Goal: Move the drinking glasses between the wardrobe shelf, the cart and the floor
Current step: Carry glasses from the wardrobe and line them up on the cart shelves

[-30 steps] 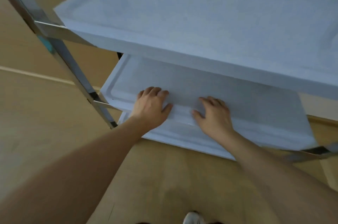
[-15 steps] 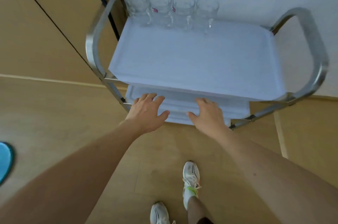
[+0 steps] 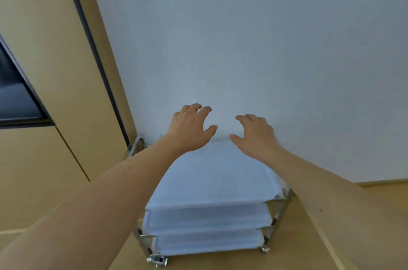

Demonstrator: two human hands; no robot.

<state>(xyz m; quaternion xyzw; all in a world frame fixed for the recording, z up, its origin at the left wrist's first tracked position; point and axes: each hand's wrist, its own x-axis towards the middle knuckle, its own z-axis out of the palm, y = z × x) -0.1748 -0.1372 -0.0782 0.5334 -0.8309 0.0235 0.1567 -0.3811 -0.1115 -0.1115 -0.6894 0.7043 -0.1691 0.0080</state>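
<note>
A metal cart [image 3: 277, 214] with three white tray shelves stands against a white wall, seen from above. My left hand [image 3: 189, 128] and my right hand [image 3: 254, 135] reach out side by side over the far end of the top shelf [image 3: 212, 179], fingers spread and loosely bent, holding nothing. The drinking glasses at the back of the top shelf are hidden behind my hands; only a faint glint shows between them.
A tan wardrobe panel [image 3: 50, 71] with a dark vertical seam stands left of the cart. A dark opening [image 3: 15, 97] shows at the far left. Tan wooden floor [image 3: 309, 247] surrounds the cart. The white wall [image 3: 265, 38] rises behind.
I have stood up; both hands left the lower shelf edge and rose to the far end of the top shelf. The view lifted, and the glasses are now covered by my hands.
</note>
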